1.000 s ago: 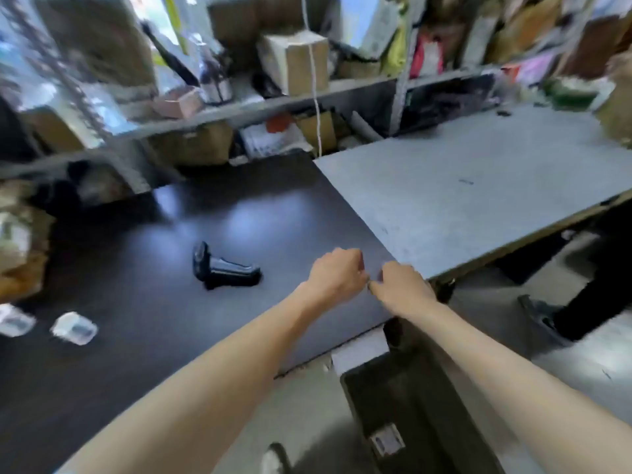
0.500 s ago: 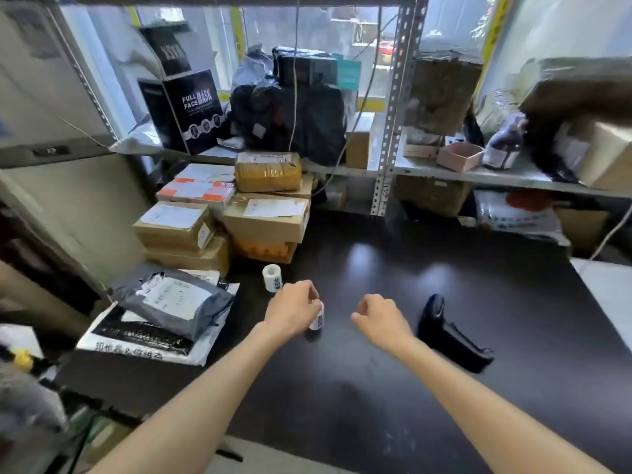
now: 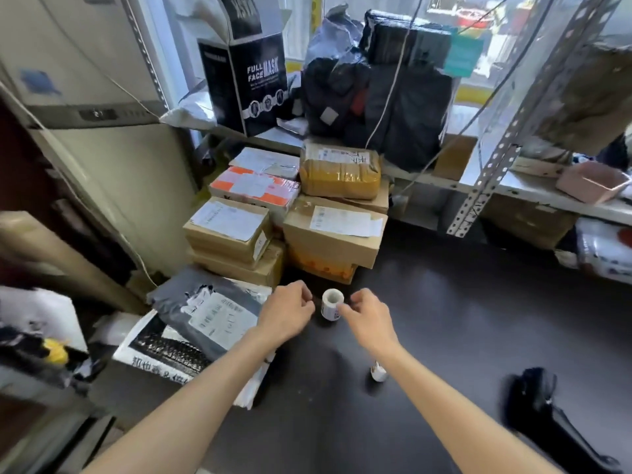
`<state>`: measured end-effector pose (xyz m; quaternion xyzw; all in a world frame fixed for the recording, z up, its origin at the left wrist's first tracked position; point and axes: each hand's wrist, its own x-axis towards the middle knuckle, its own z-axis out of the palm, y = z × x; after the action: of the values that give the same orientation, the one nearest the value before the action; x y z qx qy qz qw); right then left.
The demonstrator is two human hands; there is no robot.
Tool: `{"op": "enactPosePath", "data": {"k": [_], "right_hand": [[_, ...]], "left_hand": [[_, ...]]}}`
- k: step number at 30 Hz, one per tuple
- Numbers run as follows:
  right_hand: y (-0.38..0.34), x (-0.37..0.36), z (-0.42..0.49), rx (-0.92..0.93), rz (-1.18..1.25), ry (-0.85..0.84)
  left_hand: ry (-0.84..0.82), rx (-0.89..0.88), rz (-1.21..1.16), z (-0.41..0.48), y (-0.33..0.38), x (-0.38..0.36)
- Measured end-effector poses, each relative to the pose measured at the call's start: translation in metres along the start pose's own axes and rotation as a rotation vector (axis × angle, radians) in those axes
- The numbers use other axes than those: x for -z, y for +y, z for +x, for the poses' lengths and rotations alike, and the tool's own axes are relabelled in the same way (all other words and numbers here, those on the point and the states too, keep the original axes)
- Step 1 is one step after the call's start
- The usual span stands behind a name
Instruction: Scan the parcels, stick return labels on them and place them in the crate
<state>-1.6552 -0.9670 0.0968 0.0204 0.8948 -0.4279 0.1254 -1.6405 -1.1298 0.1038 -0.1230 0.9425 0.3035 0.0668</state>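
Note:
A small white label roll (image 3: 330, 304) stands upright on the dark table (image 3: 461, 330). My right hand (image 3: 367, 319) pinches its right edge with curled fingertips. My left hand (image 3: 285, 313) hovers just left of the roll, fingers curled, holding nothing I can see. A second label roll (image 3: 378, 373) lies by my right forearm, partly hidden. The black handheld scanner (image 3: 543, 408) lies at the lower right. Stacked cardboard parcels (image 3: 337, 241) with shipping labels stand behind the roll. A grey mailer bag (image 3: 212, 309) lies on a black and white bag to the left. No crate is in view.
Metal shelving (image 3: 489, 172) runs behind the table, with a black "FULL FACE MASK" box (image 3: 253, 77), dark wrapped bundles (image 3: 383, 94) and a pink tray (image 3: 593, 181). A pale cabinet (image 3: 102, 148) stands at the left. Bare dark tabletop lies right of my hands.
The view has swung left, from the grey table to the parcel stack. Both hands have moved forward to the upright label roll, and my right fingertips now pinch it.

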Motion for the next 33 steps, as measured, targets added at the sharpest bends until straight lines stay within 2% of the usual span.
{"op": "enactPosePath", "data": {"k": [4, 6, 10, 14, 18, 21, 24, 27, 33], "right_hand": [[-0.005, 0.02, 0.057, -0.165, 0.224, 0.178], [-0.006, 0.03, 0.088, -0.265, 0.34, 0.214], [-0.011, 0.036, 0.133, -0.398, 0.582, 0.176], [-0.014, 0.031, 0.145, -0.4, 0.701, 0.135], [-0.014, 0.041, 0.12, -0.391, 0.804, 0.141], [-0.004, 0.055, 0.081, -0.391, 0.884, 0.131], [0.015, 0.069, 0.036, -0.365, 0.979, 0.123], [0.044, 0.084, -0.005, -0.337, 1.028, 0.15], [0.106, 0.136, -0.067, -0.357, 1.007, 0.406]], "left_hand": [[0.001, 0.016, -0.06, 0.022, 0.004, -0.006], [0.012, 0.002, -0.086, 0.034, 0.006, -0.01], [0.035, -0.015, -0.136, 0.055, 0.008, -0.014], [0.024, -0.007, -0.188, 0.068, 0.006, -0.016], [-0.045, 0.082, -0.451, 0.069, 0.007, -0.02], [-0.195, 0.228, -0.958, 0.06, 0.025, -0.023], [-0.277, 0.25, -1.287, 0.045, 0.053, -0.039], [-0.277, 0.317, -1.365, 0.029, 0.086, -0.064], [-0.495, 0.19, -1.258, -0.009, 0.131, -0.112]]}}
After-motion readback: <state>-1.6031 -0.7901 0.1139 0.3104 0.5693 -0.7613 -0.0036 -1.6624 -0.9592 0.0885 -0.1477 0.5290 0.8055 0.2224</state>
